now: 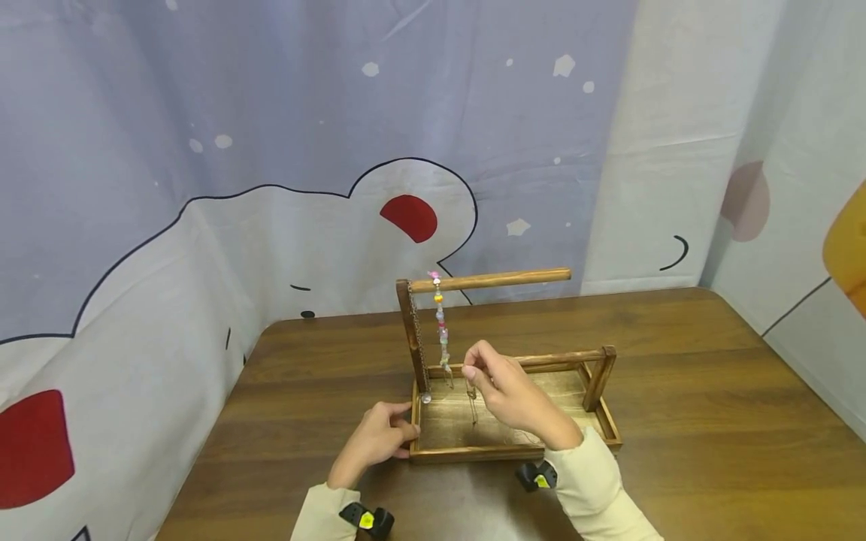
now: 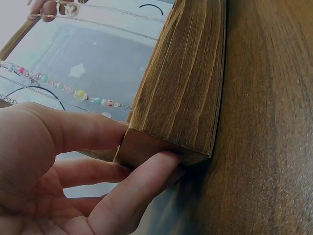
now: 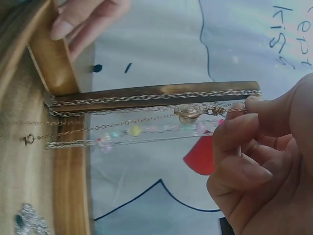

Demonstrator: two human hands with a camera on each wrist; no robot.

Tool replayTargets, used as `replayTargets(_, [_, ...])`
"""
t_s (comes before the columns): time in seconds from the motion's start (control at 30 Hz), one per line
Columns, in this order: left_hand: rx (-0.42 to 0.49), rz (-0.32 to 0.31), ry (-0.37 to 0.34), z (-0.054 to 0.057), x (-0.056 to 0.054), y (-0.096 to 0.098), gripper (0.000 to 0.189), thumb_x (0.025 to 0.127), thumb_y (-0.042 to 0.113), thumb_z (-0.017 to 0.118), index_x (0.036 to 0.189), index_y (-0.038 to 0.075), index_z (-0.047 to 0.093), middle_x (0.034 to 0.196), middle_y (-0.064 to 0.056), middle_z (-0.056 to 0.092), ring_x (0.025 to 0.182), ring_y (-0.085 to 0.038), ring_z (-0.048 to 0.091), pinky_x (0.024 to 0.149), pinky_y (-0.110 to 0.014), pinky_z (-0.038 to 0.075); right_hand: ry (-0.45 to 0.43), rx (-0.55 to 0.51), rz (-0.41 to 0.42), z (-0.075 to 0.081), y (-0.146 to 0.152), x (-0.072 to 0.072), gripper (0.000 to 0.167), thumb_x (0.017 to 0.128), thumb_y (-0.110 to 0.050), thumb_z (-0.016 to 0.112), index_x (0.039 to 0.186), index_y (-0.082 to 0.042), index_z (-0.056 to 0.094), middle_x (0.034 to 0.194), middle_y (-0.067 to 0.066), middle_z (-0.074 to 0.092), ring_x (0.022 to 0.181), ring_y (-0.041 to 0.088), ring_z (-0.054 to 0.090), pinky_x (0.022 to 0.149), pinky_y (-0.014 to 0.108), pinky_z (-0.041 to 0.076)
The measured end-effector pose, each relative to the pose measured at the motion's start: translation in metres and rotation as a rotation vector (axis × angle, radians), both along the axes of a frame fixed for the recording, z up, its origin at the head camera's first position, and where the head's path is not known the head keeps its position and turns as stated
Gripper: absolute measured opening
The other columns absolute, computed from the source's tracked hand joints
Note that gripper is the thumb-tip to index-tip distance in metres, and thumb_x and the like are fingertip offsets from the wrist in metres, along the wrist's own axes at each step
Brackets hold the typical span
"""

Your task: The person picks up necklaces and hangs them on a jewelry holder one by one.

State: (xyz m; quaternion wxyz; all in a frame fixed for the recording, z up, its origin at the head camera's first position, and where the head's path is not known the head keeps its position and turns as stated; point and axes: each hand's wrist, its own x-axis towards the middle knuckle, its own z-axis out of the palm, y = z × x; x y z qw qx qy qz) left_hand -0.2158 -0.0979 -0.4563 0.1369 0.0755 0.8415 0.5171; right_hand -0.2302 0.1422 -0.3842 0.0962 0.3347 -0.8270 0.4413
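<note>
A thin gold necklace [image 1: 471, 398] hangs from my right hand [image 1: 517, 394], its top pinched between thumb and forefinger. In the right wrist view, a gold pendant [image 3: 188, 115] sits on it near the fingertips, and a small ring [image 3: 29, 139] farther down. The hand is above the tray of a wooden jewelry stand [image 1: 473, 453]. My left hand [image 1: 379, 434] grips the stand's left end, forefinger over the rim and thumb at the near corner. From the stand's upper bar [image 1: 504, 279] hangs a colorful beaded strand [image 1: 443, 330], left of the right hand.
A silver chain [image 1: 418, 334] hangs along the tall left post. A lower bar [image 1: 561, 358] runs to the short right post [image 1: 599, 379]. A silvery piece of jewelry [image 3: 32, 223] lies in the tray. Brown tabletop [image 1: 710, 391] surrounds the stand, with a printed curtain [image 1: 304, 98] behind.
</note>
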Motion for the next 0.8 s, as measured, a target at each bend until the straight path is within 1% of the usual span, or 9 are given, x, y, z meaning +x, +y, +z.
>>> replayTargets(0.23, [0.002, 0.001, 0.003, 0.000, 0.001, 0.000, 0.055, 0.082, 0.005, 0.062, 0.130, -0.013, 0.041, 0.082, -0.012, 0.066, 0.067, -0.017, 0.064, 0.054, -0.029, 0.057, 0.071, -0.031, -0.030, 0.015, 0.004, -0.007, 0.005, 0.095, -0.011, 0.049, 0.090, -0.010, 0.048, 0.069, -0.005, 0.045, 0.059, 0.006, 0.041, 0.051, 0.021, 0.041])
replayTargets(0.3, [0.003, -0.003, 0.003, 0.000, 0.001, -0.001, 0.055, 0.082, 0.005, 0.062, 0.130, -0.013, 0.041, 0.082, -0.012, 0.066, 0.067, -0.017, 0.064, 0.054, -0.029, 0.057, 0.077, -0.033, -0.037, 0.021, 0.006, -0.009, 0.004, 0.095, -0.011, 0.048, 0.091, -0.010, 0.047, 0.068, -0.005, 0.044, 0.058, 0.006, 0.041, 0.051, 0.021, 0.040])
replayTargets(0.53, [0.015, -0.011, 0.004, 0.001, 0.001, -0.001, 0.055, 0.083, 0.005, 0.062, 0.130, -0.014, 0.041, 0.083, -0.014, 0.067, 0.068, -0.018, 0.064, 0.055, -0.030, 0.058, 0.069, -0.049, -0.061, 0.037, 0.012, -0.020, 0.006, 0.097, -0.012, 0.044, 0.094, -0.007, 0.046, 0.069, 0.001, 0.050, 0.055, 0.008, 0.044, 0.048, 0.023, 0.042])
replayTargets(0.8, [0.007, -0.015, 0.005, 0.002, 0.001, -0.001, 0.055, 0.083, 0.006, 0.062, 0.130, -0.013, 0.041, 0.082, -0.013, 0.066, 0.068, -0.018, 0.063, 0.055, -0.029, 0.057, 0.043, -0.048, -0.124, 0.047, 0.020, -0.033, 0.007, 0.098, -0.015, 0.042, 0.096, -0.009, 0.045, 0.070, 0.001, 0.050, 0.056, 0.013, 0.048, 0.049, 0.025, 0.044])
